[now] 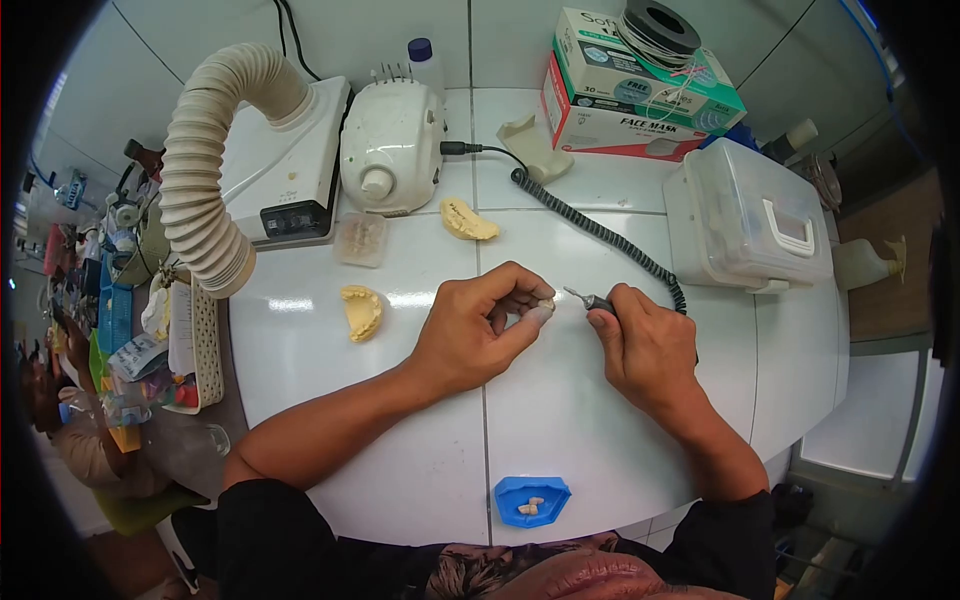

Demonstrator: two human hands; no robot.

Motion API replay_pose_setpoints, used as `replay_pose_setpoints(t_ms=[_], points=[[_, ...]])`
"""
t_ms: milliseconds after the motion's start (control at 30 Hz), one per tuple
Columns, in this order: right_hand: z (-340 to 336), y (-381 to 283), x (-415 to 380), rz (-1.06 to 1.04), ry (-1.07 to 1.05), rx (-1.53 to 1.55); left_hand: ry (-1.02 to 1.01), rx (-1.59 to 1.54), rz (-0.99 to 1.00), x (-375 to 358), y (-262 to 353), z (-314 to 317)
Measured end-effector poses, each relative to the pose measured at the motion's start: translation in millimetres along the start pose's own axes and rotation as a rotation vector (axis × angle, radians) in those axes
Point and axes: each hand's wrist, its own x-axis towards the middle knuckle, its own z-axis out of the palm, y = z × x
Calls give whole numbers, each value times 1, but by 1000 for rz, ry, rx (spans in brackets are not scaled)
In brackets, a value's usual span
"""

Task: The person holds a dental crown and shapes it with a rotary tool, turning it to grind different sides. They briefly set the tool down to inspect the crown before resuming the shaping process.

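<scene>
My left hand pinches a small whitish piece between thumb and fingertips, over the middle of the white table. To its right, my right hand grips a dark rotary handpiece, its thin bur pointing left toward the piece, with a small gap between them. A coiled black cord runs from the handpiece side to the white control unit. Two yellowish dental casts lie left of and beyond my left hand, one nearer, the other farther back. Near my body is a blue tray with small tooth-like pieces.
A ribbed suction hose arches over the left side, beside a small clear box. Mask boxes and a translucent case stand at back right. Beyond the left edge are a basket and another person.
</scene>
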Motion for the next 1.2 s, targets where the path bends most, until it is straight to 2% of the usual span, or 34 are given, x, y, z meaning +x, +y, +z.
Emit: replay_pose_setpoints(t_ms=[167, 267, 367, 667, 1200], points=[[-18, -1, 31, 148, -271, 28, 49, -43, 1, 3, -6, 1], [-4, -3, 19, 86, -93, -43, 39, -22, 32, 2, -2, -3], [2, 2, 8, 2, -18, -19, 57, -75, -22, 0, -3, -1], [4, 4, 7, -134, 3, 31, 27, -50, -18, 0, -5, -3], [6, 0, 7, -137, -26, 6, 5, 33, -41, -1, 2, -4]])
